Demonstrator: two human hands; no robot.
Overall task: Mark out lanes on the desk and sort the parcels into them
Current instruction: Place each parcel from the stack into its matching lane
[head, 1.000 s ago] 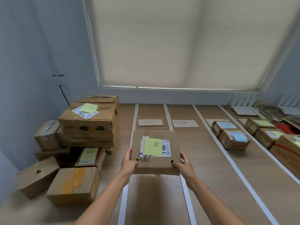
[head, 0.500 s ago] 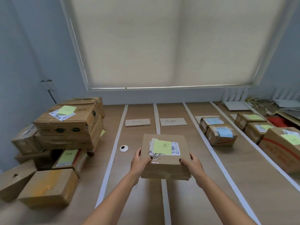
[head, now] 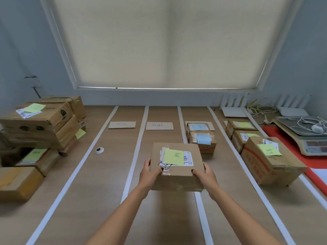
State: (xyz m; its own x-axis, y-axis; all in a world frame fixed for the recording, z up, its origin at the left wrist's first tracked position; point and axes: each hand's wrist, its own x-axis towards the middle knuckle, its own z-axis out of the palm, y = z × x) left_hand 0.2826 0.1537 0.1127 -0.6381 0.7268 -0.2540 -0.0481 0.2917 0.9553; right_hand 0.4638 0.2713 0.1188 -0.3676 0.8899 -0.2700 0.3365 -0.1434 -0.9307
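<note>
I hold a brown cardboard parcel (head: 178,177) with a yellow sticky note and a white label above the wooden desk (head: 106,200). My left hand (head: 147,171) grips its left side, thumb on top. My right hand (head: 205,174) grips its right side the same way. The parcel hangs over the lane between two white tape strips (head: 134,156), partly covering the strip on its right. Cardboard lane signs (head: 159,125) lie at the far end of two lanes. Two parcels with blue notes (head: 203,140) sit in the lane to the right, and three with yellow notes (head: 263,161) one lane further.
A stack of unsorted parcels (head: 39,128) fills the left side of the desk. A small white tape roll (head: 99,150) lies in the left lane. A scale (head: 304,137) with cables stands on a red mat at the far right, with white routers behind it.
The parcel in both hands has moved right, from the lane by the left stack across to the lane beside the blue-note parcels. The view has swung right with it.
</note>
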